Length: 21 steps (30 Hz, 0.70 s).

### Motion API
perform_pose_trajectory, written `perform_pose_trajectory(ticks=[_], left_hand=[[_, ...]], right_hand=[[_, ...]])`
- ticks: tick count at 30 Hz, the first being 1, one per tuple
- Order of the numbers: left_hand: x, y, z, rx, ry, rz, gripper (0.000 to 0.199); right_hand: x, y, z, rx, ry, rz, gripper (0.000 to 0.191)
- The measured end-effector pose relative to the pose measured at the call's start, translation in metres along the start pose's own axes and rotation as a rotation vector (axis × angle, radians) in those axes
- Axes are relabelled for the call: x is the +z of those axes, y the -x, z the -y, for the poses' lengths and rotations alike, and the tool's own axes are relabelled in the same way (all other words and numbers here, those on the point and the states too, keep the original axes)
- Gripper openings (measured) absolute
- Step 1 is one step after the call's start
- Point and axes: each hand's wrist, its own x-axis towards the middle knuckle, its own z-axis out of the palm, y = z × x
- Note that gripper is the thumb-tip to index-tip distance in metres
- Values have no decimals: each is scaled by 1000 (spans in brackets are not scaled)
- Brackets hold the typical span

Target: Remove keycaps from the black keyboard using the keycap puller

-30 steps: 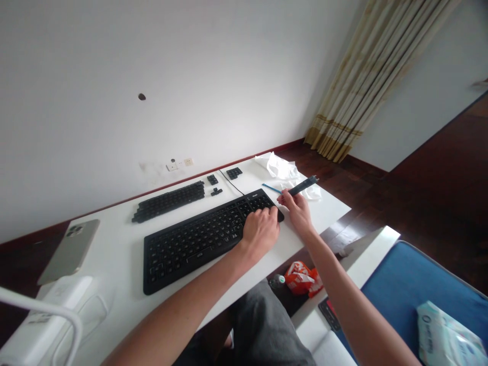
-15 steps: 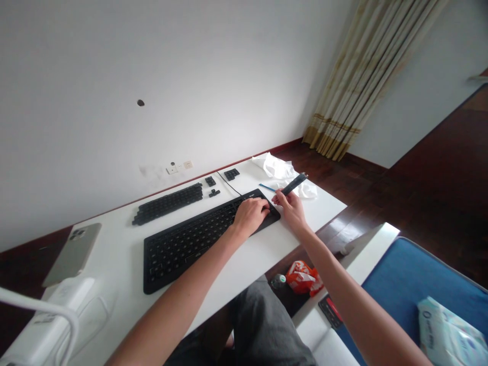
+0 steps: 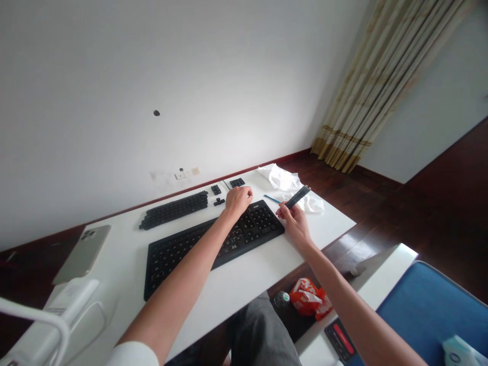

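A black keyboard (image 3: 244,239) with its keycaps taken off lies slantwise on the white desk, its switches bare. My left hand (image 3: 239,201) hovers over its back edge with curled fingers; whatever they may hold is hidden. Just beyond that hand sits a group of black keycaps (image 3: 237,183). To its left are a small keycap block (image 3: 216,189), the arrow keycaps (image 3: 219,202) and a large bank of keycaps (image 3: 175,209). Beside the keyboard's right end, my right hand (image 3: 295,222) is closed on a dark, flat, stick-like tool (image 3: 298,196) with a metallic tip.
A thin blue stick (image 3: 271,198) and a crumpled white sheet (image 3: 284,179) lie at the back right. A phone (image 3: 82,254) and a white power strip (image 3: 57,320) with cables occupy the left end. Below the desk are an orange bag (image 3: 308,297) and a blue chair seat (image 3: 427,315).
My left hand has lifted from the keyboard's right part and moved back toward the loose keycaps. My right hand keeps the tool beside the keyboard. The view has shifted slightly.
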Motion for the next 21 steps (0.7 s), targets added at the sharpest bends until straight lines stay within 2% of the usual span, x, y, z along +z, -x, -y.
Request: perform_pose_trajectory(ticks=[5,13,21], left_hand=[[11,-23,8,-3,-51,38,22],[21,-36,21,87,-107,-41,23],[22,-44,35,31,-125,-69,16]], right_hand=[[0,0,1,6,-5,11,43],[1,2,8,22,-8,23,43],[3,1,9,34,-43,34,41]])
